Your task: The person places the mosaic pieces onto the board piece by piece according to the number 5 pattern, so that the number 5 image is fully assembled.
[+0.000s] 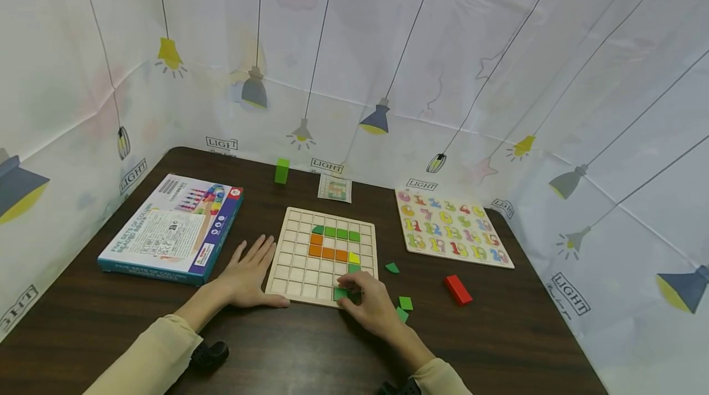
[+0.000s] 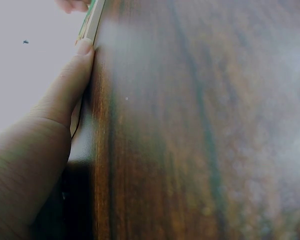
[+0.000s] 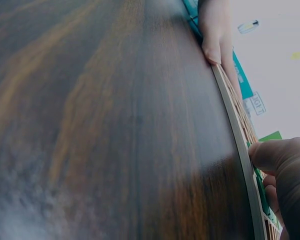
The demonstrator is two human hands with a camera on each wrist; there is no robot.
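A wooden grid board [image 1: 295,259] lies on the table with green, orange and yellow tiles set in some squares. My left hand [image 1: 244,275] lies spread along its left side, fingers straight, the thumb [image 2: 65,85] against the near left corner. At the near right part of the board, my right hand [image 1: 368,303] has its thumb and index finger about a green tile [image 1: 340,293], pinching it. More green shows beneath those fingers, partly hidden. Above them on the board are a yellow tile [image 1: 354,258] and an orange tile [image 1: 341,255].
Loose green pieces, a quarter-round one [image 1: 392,267] and a square one [image 1: 405,303], lie right of the board. Beyond them are a red block [image 1: 458,290] and a number board [image 1: 454,229]. A boxed set [image 1: 172,229] lies left; a green block [image 1: 282,171] and pattern card [image 1: 335,188] stand behind.
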